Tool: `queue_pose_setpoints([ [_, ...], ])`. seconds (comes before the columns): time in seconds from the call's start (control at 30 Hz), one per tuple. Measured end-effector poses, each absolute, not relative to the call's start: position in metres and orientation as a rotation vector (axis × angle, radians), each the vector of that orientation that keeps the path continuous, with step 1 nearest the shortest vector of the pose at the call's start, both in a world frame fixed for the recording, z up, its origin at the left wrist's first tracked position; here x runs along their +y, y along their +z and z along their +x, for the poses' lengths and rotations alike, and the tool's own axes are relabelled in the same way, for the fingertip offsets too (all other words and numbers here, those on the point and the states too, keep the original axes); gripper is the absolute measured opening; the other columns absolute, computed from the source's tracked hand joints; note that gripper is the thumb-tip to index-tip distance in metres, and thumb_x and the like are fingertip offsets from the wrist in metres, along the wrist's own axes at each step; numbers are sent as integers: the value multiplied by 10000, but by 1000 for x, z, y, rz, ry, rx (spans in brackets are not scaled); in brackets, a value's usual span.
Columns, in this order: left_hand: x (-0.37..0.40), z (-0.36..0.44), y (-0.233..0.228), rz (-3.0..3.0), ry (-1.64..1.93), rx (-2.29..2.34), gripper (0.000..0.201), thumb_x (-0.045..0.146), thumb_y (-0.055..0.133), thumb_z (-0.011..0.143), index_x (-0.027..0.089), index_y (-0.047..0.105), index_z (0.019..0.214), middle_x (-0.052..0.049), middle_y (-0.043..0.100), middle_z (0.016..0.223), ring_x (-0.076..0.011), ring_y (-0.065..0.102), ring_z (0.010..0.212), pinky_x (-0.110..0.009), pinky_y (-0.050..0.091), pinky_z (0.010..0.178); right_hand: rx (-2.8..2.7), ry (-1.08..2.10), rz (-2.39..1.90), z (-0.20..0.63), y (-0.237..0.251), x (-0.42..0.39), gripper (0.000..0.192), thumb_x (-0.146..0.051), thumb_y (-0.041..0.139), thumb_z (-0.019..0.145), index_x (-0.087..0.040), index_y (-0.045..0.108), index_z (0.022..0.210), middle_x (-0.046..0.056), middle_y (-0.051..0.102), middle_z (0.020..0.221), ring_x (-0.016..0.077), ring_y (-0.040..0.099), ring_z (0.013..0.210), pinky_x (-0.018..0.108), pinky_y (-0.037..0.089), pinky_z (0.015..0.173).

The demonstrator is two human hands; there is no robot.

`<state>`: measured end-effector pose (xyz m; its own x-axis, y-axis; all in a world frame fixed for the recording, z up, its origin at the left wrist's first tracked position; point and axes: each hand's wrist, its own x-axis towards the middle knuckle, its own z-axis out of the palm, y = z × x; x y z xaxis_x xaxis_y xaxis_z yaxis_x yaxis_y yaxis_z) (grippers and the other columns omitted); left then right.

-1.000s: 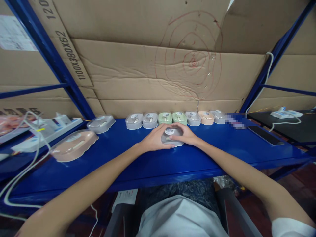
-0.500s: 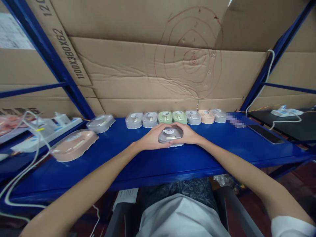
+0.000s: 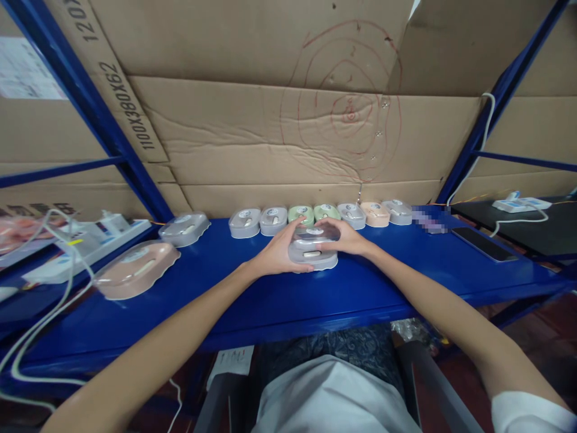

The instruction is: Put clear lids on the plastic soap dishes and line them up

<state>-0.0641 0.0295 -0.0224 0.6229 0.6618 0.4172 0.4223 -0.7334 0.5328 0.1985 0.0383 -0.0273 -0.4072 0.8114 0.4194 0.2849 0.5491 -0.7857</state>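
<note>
My left hand [image 3: 274, 255] and right hand [image 3: 345, 237] grip grey box [image 3: 312, 252], lid [image 3: 314, 235] half lifted; seven boxes [image 3: 315, 214] lined behind on worktop [image 3: 252, 294].

Glossy plastic case [image 3: 313, 251]; smooth painted-metal shelf [image 3: 279, 300]; creased matt cardboard [image 3: 252, 138].

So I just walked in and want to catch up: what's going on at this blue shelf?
A person holds a grey case between the left hand and right hand on the blue shelf, its clear lid raised a little. Behind it stands a row of closed cases; a pink case lies to the left.
</note>
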Motion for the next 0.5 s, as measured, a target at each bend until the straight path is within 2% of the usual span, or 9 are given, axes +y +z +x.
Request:
queue_pose_setpoints([
  [0.07,29,-65,-22,2431,837,891,1373,585,976,620,283,184,1700,-218,456,1616,-405,621,1330,-605,478,1142,-1934,815,-919,213,-15,40,590,-504,922,717,-253,719,1211,93,760,1197,306,731,1093,531,566,1053],
  [0.13,29,-65,-21,2433,794,896,1382,583,971,628,280,164,1708,-211,499,1580,-388,650,1283,-600,483,1132,-1953,787,-967,231,-1,41,562,-515,909,723,-245,733,1183,83,770,1144,297,735,1032,507,580,998],
  [0.23,31,-65,-20,2485,717,873,1320,582,941,674,266,181,1707,-176,602,1481,-385,632,1319,-589,456,1157,-2029,686,-1087,259,17,41,552,-550,886,735,-242,748,1171,62,781,1090,283,729,997,447,580,934],
  [0.33,34,-68,-19,2524,648,897,1272,604,910,706,247,207,1704,-172,643,1437,-393,622,1342,-582,449,1162,-2136,665,-1192,282,29,38,531,-581,853,763,-243,768,1163,63,787,1089,285,729,1010,395,575,885],
  [0.4,36,-71,-16,2547,601,913,1227,626,895,713,239,264,1691,-179,640,1453,-403,625,1343,-570,468,1146,-2203,637,-1252,291,32,37,538,-591,855,757,-241,781,1159,67,791,1108,293,731,1034,380,573,885],
  [0.5,39,-78,-11,2606,523,909,1078,650,877,721,228,439,1612,-175,631,1487,-413,620,1358,-553,476,1148,-2295,562,-1316,297,30,40,580,-601,878,727,-238,790,1170,70,796,1132,296,739,1039,375,582,892],
])
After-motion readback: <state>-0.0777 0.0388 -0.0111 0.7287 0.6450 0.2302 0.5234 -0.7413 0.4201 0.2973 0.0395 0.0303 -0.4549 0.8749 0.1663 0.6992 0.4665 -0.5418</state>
